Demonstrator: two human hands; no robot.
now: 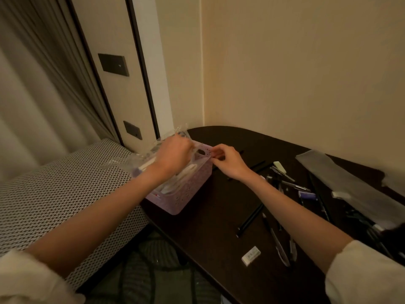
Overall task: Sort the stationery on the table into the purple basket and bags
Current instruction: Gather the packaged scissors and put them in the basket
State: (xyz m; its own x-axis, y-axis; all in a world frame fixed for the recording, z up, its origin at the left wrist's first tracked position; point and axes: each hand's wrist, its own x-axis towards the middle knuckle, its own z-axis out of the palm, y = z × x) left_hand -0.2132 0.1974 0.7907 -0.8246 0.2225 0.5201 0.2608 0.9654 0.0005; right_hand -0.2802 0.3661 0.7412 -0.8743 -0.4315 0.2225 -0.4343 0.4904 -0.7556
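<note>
Two hands meet over the purple basket point(186, 194) at the table's point(219, 216) nine o'clock edge, the left hand point(173, 156) gripping a clear bag point(153, 150), the right hand point(228, 163) pinching the rim, so a tug could tip it off toward the bed point(65, 183).

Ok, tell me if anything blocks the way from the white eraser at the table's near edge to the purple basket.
Nothing solid on the table does: bare dark table separates the white eraser from the purple basket. But the basket's top is crowded by a clear bag and both hands, left hand and right hand.
</note>
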